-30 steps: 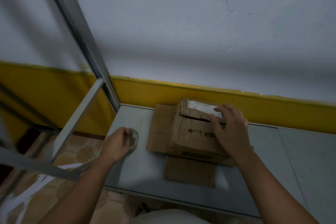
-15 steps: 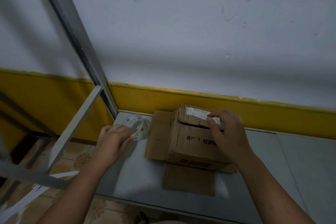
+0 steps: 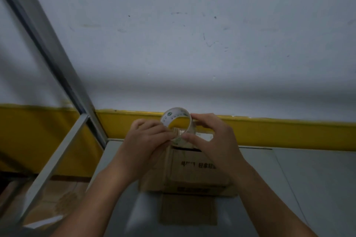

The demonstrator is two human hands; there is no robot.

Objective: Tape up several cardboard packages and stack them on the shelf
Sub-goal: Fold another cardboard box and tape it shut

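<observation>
tape roll [image 3: 174, 114] now lifted above cardboard box [image 3: 194, 173], left hand [image 3: 147, 141] and right hand [image 3: 214, 140] both pinching it

Print on box [image 3: 196, 176] and tape roll [image 3: 173, 114] is illegible

Matt cardboard box [image 3: 194, 169], glossy tape roll [image 3: 176, 119]

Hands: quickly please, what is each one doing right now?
Left hand: pinches the tape roll at its left side.
Right hand: grips the same tape roll, fingers on top, thumb below.
</observation>
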